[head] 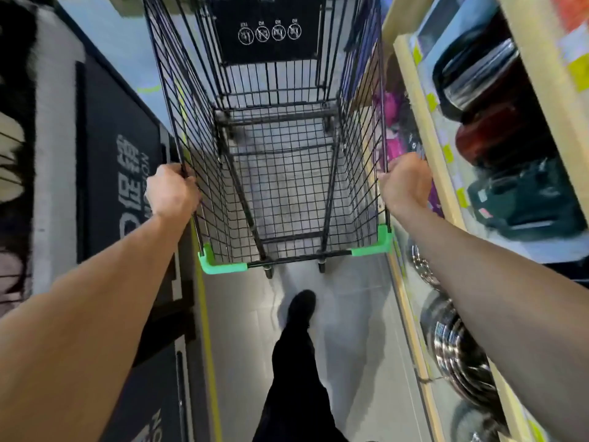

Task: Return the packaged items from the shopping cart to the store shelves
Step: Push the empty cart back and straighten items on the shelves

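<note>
head view: wide-angle, looking down an aisle, edges blurred
shopping cart (280, 173): black wire basket, centre of frame, on grey floor (350, 330); green plastic corner guards (223, 266) at the near rim; black sign panel (266, 30) with four white round icons at the far end
left hand (172, 193): gripping the cart's left top rim near the near corner; fingers curled round the wire, tips hidden behind it
right hand (404, 181): gripping the cart's right top rim; fingers curled over the wire, mostly hidden behind the back of the hand
packaged items: none visible inside the basket; only wire mesh and floor seen through it
store shelves (424, 148): right of the cart, pale wood edges with small yellow-green tags; just beside the cart's right side
shelf goods, upper right: dark round packaged items (478, 71), a dark red one (490, 135), a dark green box (526, 199); blurred, type cannot tell
shelf goods, lower right: stacked shiny metal round items (455, 346)
pink packs (392, 122): behind the cart's right wall, on a lower shelf
left side: dark panel (118, 154) with pale lettering, unreadable
leg and black shoe (299, 314): dark trousers, stepping forward on the floor behind the cart
</note>
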